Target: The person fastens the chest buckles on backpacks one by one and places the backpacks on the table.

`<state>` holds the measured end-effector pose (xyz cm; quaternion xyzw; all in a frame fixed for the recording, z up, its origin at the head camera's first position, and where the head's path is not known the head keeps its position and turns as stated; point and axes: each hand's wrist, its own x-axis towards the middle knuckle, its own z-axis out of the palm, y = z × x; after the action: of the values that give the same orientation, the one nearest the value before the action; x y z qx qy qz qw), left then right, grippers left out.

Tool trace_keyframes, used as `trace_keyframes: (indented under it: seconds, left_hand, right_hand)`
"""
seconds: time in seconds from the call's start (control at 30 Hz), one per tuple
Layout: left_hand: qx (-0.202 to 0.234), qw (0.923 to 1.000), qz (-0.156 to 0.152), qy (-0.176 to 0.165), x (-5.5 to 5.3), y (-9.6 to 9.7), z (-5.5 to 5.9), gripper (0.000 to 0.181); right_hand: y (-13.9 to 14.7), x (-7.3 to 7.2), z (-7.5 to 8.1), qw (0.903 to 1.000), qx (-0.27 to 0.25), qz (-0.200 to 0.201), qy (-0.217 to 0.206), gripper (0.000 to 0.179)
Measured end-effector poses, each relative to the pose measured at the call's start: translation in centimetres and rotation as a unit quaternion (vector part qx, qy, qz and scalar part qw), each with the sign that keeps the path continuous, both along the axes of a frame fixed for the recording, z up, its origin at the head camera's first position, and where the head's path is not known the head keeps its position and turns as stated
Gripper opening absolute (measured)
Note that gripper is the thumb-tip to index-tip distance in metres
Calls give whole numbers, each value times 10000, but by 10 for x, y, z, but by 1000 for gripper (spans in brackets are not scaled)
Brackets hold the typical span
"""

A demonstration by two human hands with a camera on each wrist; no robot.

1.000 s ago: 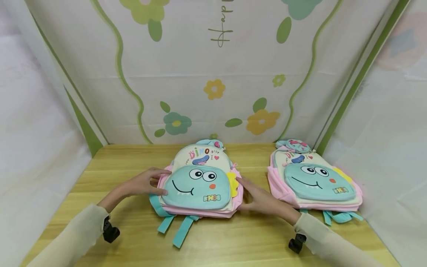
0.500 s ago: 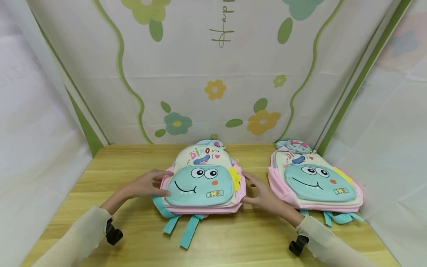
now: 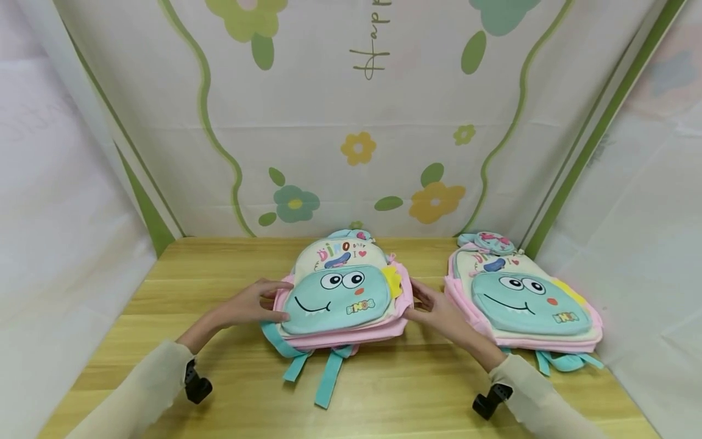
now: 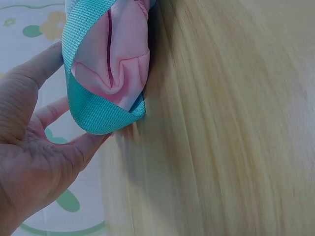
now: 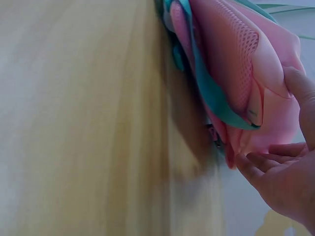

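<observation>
Gripping the dinosaur backpack [image 3: 338, 299] by opposite pink sides: left hand [image 3: 249, 303] and right hand [image 3: 437, 315]. Matching second bag [image 3: 532, 302] lies near right hand, on wooden table [image 3: 241, 390].

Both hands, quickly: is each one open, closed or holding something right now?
Left hand: holding the side of the backpack on the left.
Right hand: holding that same backpack by its opposite side.

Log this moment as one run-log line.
left hand: holds center backpack at left | right hand: holds it at right | second backpack: lies face-up on wooden table, to the right
</observation>
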<state>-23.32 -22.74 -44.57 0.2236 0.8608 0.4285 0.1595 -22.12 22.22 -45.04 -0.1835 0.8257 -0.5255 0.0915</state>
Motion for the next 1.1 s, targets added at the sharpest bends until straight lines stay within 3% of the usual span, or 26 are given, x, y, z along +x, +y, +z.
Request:
trace_keyframes:
  seconds: [0.13, 0.37, 0.6, 0.8, 1.1]
  left_hand:
    - [120, 9999, -5, -48, 0, 7, -1, 70]
    - [261, 9996, 37, -104, 0, 23, -4, 70]
    - [597, 9980, -184, -102, -4, 36, -9, 73]
    - [825, 9962, -138, -229, -4, 47, -12, 75]
    - [978, 9946, -206, -278, -5, 64, -18, 73]
  right_hand:
    - [3, 1, 13, 9998, -115, -93, -133, 82]
    - [2, -1, 39, 9955, -779, -195, -506, 75]
    - [-3, -9, 60, 9964, -823, 76, 192, 63]
    - [-4, -13, 77, 9931, -1068, 329, 352, 61]
    - [-17, -20, 107, 9910, -833, 679, 796, 62]
